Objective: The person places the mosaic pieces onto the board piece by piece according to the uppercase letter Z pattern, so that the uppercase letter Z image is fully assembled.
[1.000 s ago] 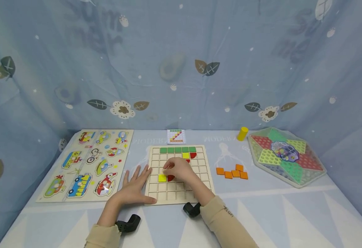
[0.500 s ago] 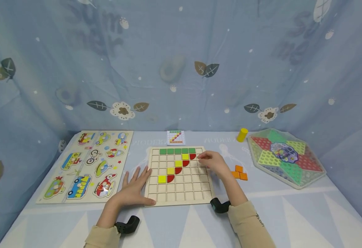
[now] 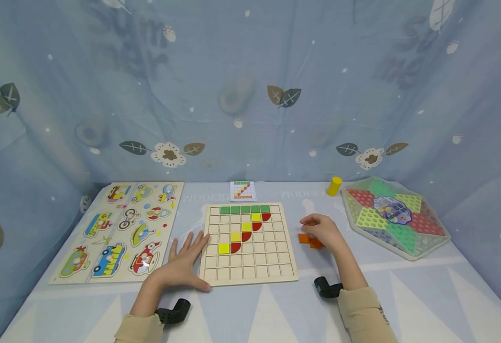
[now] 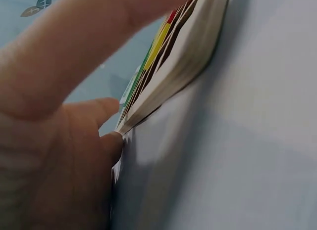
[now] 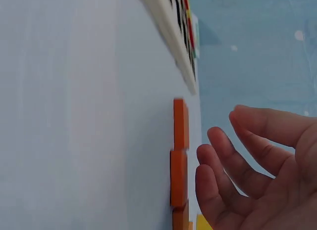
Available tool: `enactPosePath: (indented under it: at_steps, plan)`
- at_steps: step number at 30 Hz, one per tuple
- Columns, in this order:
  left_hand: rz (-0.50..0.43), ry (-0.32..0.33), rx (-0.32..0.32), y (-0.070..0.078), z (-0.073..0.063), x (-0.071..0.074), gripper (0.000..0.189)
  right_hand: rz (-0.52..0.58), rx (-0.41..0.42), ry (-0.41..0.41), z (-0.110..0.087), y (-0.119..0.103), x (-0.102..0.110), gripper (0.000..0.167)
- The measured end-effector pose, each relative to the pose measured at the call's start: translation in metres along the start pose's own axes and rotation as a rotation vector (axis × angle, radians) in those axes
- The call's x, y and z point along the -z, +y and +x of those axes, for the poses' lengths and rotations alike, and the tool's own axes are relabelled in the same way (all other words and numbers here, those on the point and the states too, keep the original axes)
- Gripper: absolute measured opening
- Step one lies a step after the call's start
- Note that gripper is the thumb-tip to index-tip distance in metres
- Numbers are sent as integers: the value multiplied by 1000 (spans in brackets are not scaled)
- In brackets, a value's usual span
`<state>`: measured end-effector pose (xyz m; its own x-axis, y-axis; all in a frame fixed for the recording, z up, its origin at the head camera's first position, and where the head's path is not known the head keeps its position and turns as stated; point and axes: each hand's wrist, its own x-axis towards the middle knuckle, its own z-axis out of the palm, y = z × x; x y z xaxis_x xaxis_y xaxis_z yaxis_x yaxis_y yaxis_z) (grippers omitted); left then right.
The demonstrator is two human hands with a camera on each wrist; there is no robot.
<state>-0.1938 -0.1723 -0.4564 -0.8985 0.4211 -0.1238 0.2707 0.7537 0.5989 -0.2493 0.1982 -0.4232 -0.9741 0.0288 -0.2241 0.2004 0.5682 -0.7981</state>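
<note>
A wooden grid board lies in the middle of the table. Along its top row sit several green square tiles; a diagonal of yellow squares and red quarter-circle tiles runs down to the left. My left hand is spread at the board's left edge, thumb near the lower corner. To the right of the board, my right hand hovers over orange square tiles, partly covering them. In the right wrist view its loosely bent fingers hold nothing, beside the row of orange tiles.
Behind the board lies a small pattern card with a coloured grid. A vehicle peg puzzle occupies the left side. At the right stand a yellow cylinder and a hexagonal board game box. A blue curtain hangs behind.
My right hand has left the board and moved right to the orange tiles. The red and yellow diagonal it covered earlier is now visible. My left hand has stayed nearly still.
</note>
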Motion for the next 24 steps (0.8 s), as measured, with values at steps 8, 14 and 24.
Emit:
enactPosePath:
  at_steps: [8, 14, 24]
  plan:
    - [4, -18, -25, -3, 0, 1, 123, -150, 11, -54, -2, 9, 1, 31]
    - [-4, -20, -20, -4, 0, 1, 124, -276, 47, -65, -1, 9, -4, 29]
    - [-7, -19, -23, -3, 0, 2, 123, -274, 80, 9, -2, 2, -8, 18]
